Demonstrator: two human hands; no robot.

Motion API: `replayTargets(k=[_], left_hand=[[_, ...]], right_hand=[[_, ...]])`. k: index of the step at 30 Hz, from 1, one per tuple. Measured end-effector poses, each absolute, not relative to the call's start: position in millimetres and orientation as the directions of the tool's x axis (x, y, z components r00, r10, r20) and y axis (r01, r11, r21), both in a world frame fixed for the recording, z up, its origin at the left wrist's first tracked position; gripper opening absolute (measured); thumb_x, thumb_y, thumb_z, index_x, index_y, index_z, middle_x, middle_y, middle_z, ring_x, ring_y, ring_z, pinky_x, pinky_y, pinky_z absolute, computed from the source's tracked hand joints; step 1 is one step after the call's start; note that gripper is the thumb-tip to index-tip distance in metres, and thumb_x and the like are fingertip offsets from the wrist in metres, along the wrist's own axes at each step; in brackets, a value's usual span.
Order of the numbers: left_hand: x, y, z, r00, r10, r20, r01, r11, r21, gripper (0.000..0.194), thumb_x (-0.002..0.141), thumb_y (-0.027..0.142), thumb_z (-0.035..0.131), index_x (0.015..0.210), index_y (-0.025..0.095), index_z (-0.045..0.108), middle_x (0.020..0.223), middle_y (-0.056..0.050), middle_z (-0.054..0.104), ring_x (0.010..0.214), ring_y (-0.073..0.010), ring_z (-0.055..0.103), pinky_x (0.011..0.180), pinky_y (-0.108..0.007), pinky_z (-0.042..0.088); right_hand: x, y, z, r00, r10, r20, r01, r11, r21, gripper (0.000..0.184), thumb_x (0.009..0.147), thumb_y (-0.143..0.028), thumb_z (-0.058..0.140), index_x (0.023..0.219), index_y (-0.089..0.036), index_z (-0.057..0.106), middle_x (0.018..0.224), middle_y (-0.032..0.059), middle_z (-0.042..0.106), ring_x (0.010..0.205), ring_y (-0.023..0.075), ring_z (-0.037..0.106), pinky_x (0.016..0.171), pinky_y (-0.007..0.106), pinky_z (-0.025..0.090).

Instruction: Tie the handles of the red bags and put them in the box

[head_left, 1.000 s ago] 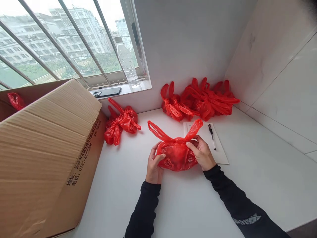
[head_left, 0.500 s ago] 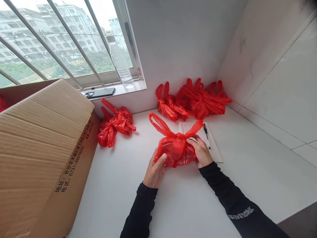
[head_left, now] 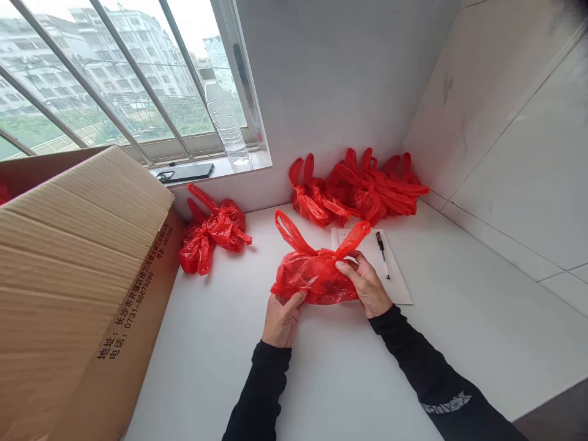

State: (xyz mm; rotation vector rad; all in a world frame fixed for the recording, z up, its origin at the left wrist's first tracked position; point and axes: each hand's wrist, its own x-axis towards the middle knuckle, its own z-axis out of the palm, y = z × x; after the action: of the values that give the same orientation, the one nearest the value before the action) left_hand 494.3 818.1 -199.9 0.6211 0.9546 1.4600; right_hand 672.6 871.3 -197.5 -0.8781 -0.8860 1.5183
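Observation:
Both my hands hold a knotted red plastic bag [head_left: 315, 274] just above the white table [head_left: 344, 367]. My left hand [head_left: 280, 318] pinches the bag's lower left edge, fingers closed on the plastic. At the bag's right side my right hand [head_left: 367, 286] grips it near the knot, thumb on top. The bag's two handle loops stick up, left and right of the knot. What is inside the bag cannot be made out.
A large cardboard box [head_left: 78, 275] lies tipped at the left. One tied red bag [head_left: 211, 236] sits beside it; several more [head_left: 362, 190] are heaped by the back wall. A paper sheet [head_left: 397, 282] with a pen [head_left: 382, 246] lies right of my hands. A phone [head_left: 186, 173] and water bottle [head_left: 225, 122] rest on the sill.
The bag has flattened and shifted slightly left between my hands. My left hand moved from the bag's side to its lower left edge.

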Motion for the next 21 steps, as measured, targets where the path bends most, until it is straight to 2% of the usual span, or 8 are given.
replayTargets(k=[4,10,13,15,17,19,21], left_hand=[[492.3,819.5,-203.1,-0.172,0.972,-0.163,-0.531,0.048,0.846,0.041,0.071,0.029,0.088,0.107,0.019,0.071,0.114,-0.009,0.074,0.110,-0.0303,0.068,0.089,-0.041,0.060],[492.2,822.5,-205.2,-0.227,0.961,-0.157,-0.560,0.003,0.829,0.036,0.070,0.028,0.088,0.102,0.019,0.073,0.103,-0.005,0.075,0.095,-0.0210,0.070,0.081,-0.031,0.060],[492.8,823.5,-208.2,-0.272,0.950,-0.155,-0.579,-0.033,0.814,0.038,0.066,0.029,0.090,0.099,0.019,0.073,0.102,-0.005,0.076,0.093,-0.0216,0.071,0.083,-0.032,0.059],[492.8,822.8,-209.5,-0.270,0.948,-0.171,-0.600,-0.026,0.800,0.041,0.066,0.031,0.090,0.100,0.019,0.072,0.100,-0.005,0.076,0.091,-0.0233,0.072,0.082,-0.035,0.060],[492.8,820.7,-208.5,-0.239,0.952,-0.192,-0.634,-0.003,0.774,0.043,0.070,0.034,0.087,0.106,0.018,0.071,0.101,-0.007,0.077,0.090,-0.0243,0.073,0.081,-0.036,0.060],[493.7,818.1,-205.1,-0.198,0.960,-0.198,-0.657,0.020,0.753,0.044,0.074,0.034,0.084,0.112,0.017,0.069,0.105,-0.008,0.077,0.092,-0.0247,0.074,0.082,-0.035,0.060],[495.9,816.1,-200.6,-0.170,0.967,-0.189,-0.645,0.036,0.763,0.045,0.074,0.032,0.084,0.114,0.017,0.068,0.105,-0.008,0.077,0.094,-0.0255,0.074,0.083,-0.035,0.060]], right_hand=[[672.0,869.4,-196.1,-0.166,0.985,-0.051,-0.377,-0.111,-0.920,0.045,0.080,-0.042,0.080,0.114,-0.030,0.054,0.096,-0.0009,0.071,0.089,0.0234,0.071,0.085,0.040,0.057],[671.2,866.7,-194.5,-0.217,0.975,-0.053,-0.321,-0.123,-0.939,0.053,0.080,-0.040,0.079,0.123,-0.032,0.049,0.099,-0.0003,0.072,0.090,0.0241,0.071,0.086,0.041,0.057],[670.9,865.6,-194.2,-0.227,0.974,-0.025,-0.301,-0.094,-0.949,0.046,0.081,-0.044,0.077,0.119,-0.030,0.053,0.095,-0.0006,0.072,0.088,0.0233,0.071,0.086,0.040,0.056],[671.4,865.1,-194.5,-0.219,0.976,-0.014,-0.310,-0.084,-0.947,0.036,0.084,-0.050,0.073,0.107,-0.026,0.060,0.093,0.0015,0.073,0.087,0.0238,0.070,0.085,0.038,0.056],[672.4,864.4,-194.9,-0.230,0.972,-0.055,-0.339,-0.133,-0.931,0.038,0.086,-0.059,0.066,0.097,-0.023,0.065,0.092,0.0054,0.074,0.085,0.0255,0.070,0.080,0.037,0.056],[673.5,863.3,-194.7,-0.258,0.957,-0.133,-0.367,-0.224,-0.903,0.045,0.087,-0.064,0.062,0.099,-0.021,0.067,0.092,0.0071,0.074,0.080,0.0255,0.071,0.073,0.037,0.057],[673.8,861.5,-193.2,-0.283,0.944,-0.172,-0.376,-0.274,-0.885,0.047,0.086,-0.064,0.064,0.110,-0.023,0.065,0.092,0.0054,0.075,0.075,0.0235,0.071,0.069,0.036,0.057]])
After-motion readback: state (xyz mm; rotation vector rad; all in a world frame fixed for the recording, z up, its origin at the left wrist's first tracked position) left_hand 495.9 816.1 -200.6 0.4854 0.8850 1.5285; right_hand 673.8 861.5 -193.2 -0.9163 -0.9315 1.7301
